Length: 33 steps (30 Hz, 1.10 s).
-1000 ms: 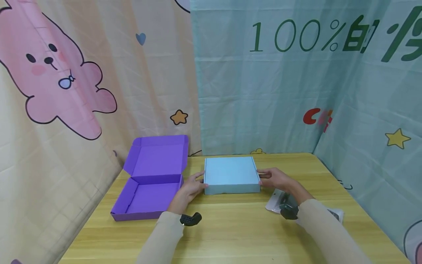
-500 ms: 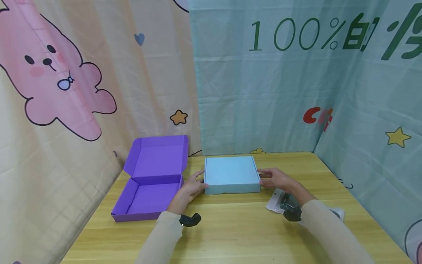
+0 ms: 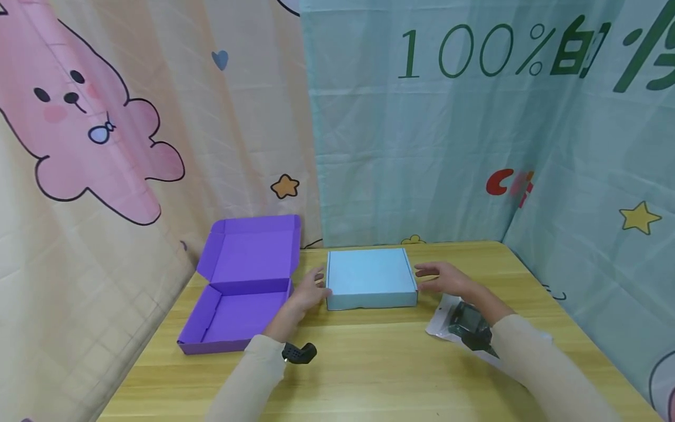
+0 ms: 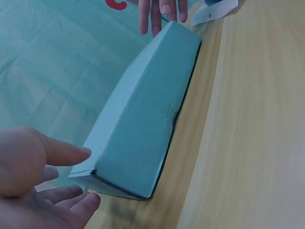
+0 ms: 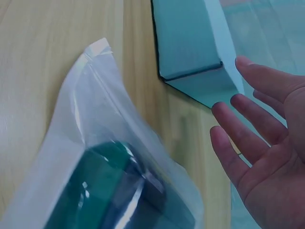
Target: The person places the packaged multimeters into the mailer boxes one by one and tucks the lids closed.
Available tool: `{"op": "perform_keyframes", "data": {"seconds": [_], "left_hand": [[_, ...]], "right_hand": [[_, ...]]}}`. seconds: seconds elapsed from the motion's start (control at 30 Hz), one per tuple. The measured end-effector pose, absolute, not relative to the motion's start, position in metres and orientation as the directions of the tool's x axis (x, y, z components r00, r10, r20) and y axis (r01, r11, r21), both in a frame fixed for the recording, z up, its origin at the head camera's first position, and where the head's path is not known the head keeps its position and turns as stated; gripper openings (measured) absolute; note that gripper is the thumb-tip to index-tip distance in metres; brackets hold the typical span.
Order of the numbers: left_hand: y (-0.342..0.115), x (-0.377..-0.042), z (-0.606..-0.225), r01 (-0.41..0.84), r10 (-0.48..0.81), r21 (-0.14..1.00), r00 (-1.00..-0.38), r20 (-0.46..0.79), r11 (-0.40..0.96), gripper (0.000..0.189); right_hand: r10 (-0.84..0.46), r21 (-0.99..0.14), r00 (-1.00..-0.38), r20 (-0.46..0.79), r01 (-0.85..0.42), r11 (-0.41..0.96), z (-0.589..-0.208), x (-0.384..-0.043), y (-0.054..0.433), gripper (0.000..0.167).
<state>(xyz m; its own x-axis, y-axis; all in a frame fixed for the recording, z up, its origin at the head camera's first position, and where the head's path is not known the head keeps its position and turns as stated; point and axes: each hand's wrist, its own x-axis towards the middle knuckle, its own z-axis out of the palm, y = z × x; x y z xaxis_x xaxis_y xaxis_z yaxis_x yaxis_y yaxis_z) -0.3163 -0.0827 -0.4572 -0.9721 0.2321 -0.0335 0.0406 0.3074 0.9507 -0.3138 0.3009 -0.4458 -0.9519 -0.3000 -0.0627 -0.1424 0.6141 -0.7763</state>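
A closed light-blue cardboard box (image 3: 371, 275) lies flat on the table between the two hands. At its left end is my left hand (image 3: 308, 291), fingers loosely spread and thumb by the near left corner; in the left wrist view the left hand (image 4: 38, 176) grips nothing, and whether it touches the box (image 4: 143, 109) I cannot tell. My right hand (image 3: 445, 279) stands just off the box's right end. The right wrist view shows the right hand (image 5: 267, 133) with relaxed fingers apart from the box (image 5: 190, 43).
A purple cardboard box (image 3: 248, 316) stands with its lid raised at the left. Under the right forearm lies a clear plastic bag (image 3: 445, 319) with a dark green and black item inside. Patterned curtains (image 3: 401, 146) hang behind the wooden table (image 3: 369, 363).
Both hands have loosened from the light-blue box's ends. The right hand has drawn off to the right, and the left fingers have lifted away. The box has stayed in place.
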Motion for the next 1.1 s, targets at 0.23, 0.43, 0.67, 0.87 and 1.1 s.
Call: {"op": "perform_keyframes", "data": {"seconds": [0.23,0.43,0.67,0.87,1.1], "left_hand": [[-0.097,-0.315,-0.431,0.158,0.266,0.947,-0.96,0.081,0.28,0.07],[-0.117,-0.314,-0.407,0.199,0.281,0.948,-0.951,0.126,0.248,0.066],[-0.146,-0.312,-0.383,0.258,0.282,0.933,-0.941,0.184,0.25,0.062],[-0.177,-0.306,-0.374,0.313,0.292,0.908,-0.928,0.231,0.278,0.06],[-0.211,-0.286,-0.374,0.344,0.201,0.906,-0.933,0.3,0.246,0.056]], "right_hand": [[-0.308,-0.774,-0.951,-0.037,-0.167,0.611,-0.429,-0.306,0.314,0.071],[-0.326,-0.764,-0.945,-0.016,-0.198,0.614,-0.416,-0.3,0.318,0.073],[-0.322,-0.747,-0.947,0.001,-0.215,0.629,-0.405,-0.294,0.329,0.074],[-0.335,-0.752,-0.942,0.005,-0.224,0.62,-0.399,-0.286,0.337,0.072],[-0.348,-0.752,-0.937,0.021,-0.244,0.613,-0.395,-0.273,0.343,0.072]]}}
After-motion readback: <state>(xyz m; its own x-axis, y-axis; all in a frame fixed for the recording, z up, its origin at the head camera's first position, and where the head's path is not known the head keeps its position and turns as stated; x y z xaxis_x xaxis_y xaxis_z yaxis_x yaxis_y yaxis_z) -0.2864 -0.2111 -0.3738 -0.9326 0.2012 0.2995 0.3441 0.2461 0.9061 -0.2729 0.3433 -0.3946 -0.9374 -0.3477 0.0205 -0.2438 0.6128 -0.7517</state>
